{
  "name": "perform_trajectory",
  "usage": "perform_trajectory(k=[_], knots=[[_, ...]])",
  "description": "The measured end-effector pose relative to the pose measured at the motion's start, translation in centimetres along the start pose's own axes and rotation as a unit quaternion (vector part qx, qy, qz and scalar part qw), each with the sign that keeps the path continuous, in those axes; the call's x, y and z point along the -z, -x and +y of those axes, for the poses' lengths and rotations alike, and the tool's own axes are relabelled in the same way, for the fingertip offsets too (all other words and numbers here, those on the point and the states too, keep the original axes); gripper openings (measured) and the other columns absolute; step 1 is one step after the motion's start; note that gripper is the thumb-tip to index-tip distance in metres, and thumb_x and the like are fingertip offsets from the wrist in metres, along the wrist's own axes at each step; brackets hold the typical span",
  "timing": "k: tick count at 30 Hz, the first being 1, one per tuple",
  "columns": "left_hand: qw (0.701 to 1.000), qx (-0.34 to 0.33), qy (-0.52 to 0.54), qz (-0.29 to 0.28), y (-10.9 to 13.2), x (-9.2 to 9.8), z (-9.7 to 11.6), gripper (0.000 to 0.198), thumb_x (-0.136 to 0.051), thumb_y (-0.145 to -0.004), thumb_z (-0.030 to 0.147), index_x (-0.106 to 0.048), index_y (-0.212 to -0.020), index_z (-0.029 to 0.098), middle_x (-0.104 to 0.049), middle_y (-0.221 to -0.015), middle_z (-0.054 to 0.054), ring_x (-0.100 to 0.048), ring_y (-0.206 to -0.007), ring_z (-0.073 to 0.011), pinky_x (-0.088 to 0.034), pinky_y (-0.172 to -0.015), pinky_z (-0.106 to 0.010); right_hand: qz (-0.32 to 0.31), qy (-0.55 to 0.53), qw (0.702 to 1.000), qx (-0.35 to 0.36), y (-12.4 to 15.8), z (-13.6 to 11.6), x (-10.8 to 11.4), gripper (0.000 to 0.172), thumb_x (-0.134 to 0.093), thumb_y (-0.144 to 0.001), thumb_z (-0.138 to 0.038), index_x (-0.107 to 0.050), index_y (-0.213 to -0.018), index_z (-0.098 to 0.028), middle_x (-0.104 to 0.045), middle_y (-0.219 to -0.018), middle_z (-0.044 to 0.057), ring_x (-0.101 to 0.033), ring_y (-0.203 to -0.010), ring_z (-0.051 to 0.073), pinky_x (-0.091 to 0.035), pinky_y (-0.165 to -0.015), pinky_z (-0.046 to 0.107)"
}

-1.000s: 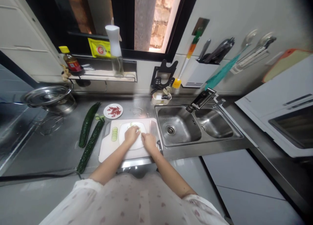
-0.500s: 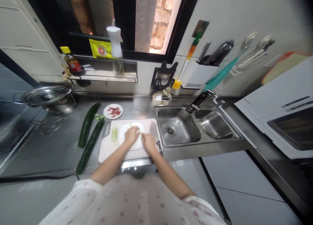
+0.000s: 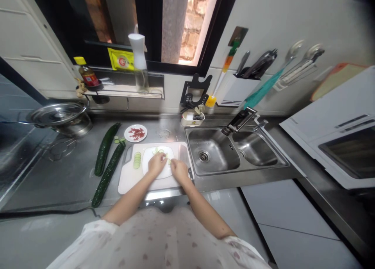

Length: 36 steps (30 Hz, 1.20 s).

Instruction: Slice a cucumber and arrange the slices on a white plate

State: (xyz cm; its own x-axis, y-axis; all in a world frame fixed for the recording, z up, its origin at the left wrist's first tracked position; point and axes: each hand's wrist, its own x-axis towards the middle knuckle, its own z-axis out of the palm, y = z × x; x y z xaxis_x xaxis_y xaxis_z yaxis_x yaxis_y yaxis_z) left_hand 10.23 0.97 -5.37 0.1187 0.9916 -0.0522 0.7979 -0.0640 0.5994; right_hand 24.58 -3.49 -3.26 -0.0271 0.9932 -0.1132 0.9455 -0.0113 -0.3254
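Over a white plate (image 3: 158, 175) on the cutting board (image 3: 125, 185), both my hands are close together with their fingers pinched. My left hand (image 3: 156, 163) holds pale green cucumber slices (image 3: 160, 150) at the plate's upper part. Between the fingertips of my right hand (image 3: 179, 170) is a small cucumber slice (image 3: 169, 161). A short row of cucumber slices (image 3: 137, 160) lies on the board left of the plate. The knife (image 3: 191, 175) rests at the board's right edge, its handle partly showing beside my right hand.
Two whole cucumbers (image 3: 107, 150) lie left of the board. Behind it stands a small plate of red pieces (image 3: 135, 133). A double sink (image 3: 215, 150) is on the right, a lidded pot (image 3: 66, 118) at the far left. Bottles stand on the shelf (image 3: 123, 92).
My left hand has shifted slightly left, and more of the slices on the plate show above it. My right hand has moved very slightly right.
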Motion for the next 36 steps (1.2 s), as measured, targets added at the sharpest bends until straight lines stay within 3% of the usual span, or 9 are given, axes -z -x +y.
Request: perform_trajectory(k=[11,19,28,36], knots=[[0.998,0.009,0.061,0.025,4.9,1.4,-2.2,0.023,-0.055,-0.085,0.032,-0.069,-0.100,0.021,-0.068,-0.090,-0.003,-0.061,-0.082,-0.0161,-0.042,-0.073,-0.024,0.016,-0.039,0.999,0.034,1.5,-1.6,0.0,0.030,-0.042,-0.094,-0.027,-0.069,-0.106,-0.020,-0.072,-0.097,0.007,-0.063,-0.090,0.017,-0.038,-0.074,0.022],[0.995,0.060,0.064,0.040,7.2,2.4,-4.4,0.026,-0.054,-0.085,0.035,-0.069,-0.101,0.022,-0.068,-0.087,-0.002,-0.060,-0.076,-0.0158,-0.043,-0.071,-0.025,0.011,-0.045,0.997,0.058,2.6,-3.3,-0.1,0.031,-0.042,-0.094,-0.026,-0.069,-0.108,-0.023,-0.073,-0.100,0.005,-0.063,-0.093,0.017,-0.040,-0.079,0.022],[0.976,0.191,-0.002,0.105,6.6,5.4,-9.6,0.028,-0.053,-0.083,0.037,-0.066,-0.104,0.024,-0.070,-0.093,-0.004,-0.063,-0.086,-0.0203,-0.043,-0.071,-0.026,0.002,-0.063,0.996,0.058,2.8,-3.4,-0.2,0.031,-0.042,-0.094,-0.026,-0.069,-0.108,-0.022,-0.072,-0.099,0.005,-0.063,-0.093,0.016,-0.039,-0.078,0.022],[0.965,0.230,-0.075,0.102,5.5,6.4,-9.8,0.037,-0.055,-0.080,0.047,-0.066,-0.105,0.023,-0.071,-0.094,-0.007,-0.064,-0.091,-0.0267,-0.043,-0.078,-0.034,0.003,-0.062,0.997,0.056,2.7,-3.6,-0.2,0.030,-0.043,-0.094,-0.026,-0.070,-0.107,-0.023,-0.073,-0.099,0.005,-0.064,-0.093,0.016,-0.039,-0.076,0.021]])
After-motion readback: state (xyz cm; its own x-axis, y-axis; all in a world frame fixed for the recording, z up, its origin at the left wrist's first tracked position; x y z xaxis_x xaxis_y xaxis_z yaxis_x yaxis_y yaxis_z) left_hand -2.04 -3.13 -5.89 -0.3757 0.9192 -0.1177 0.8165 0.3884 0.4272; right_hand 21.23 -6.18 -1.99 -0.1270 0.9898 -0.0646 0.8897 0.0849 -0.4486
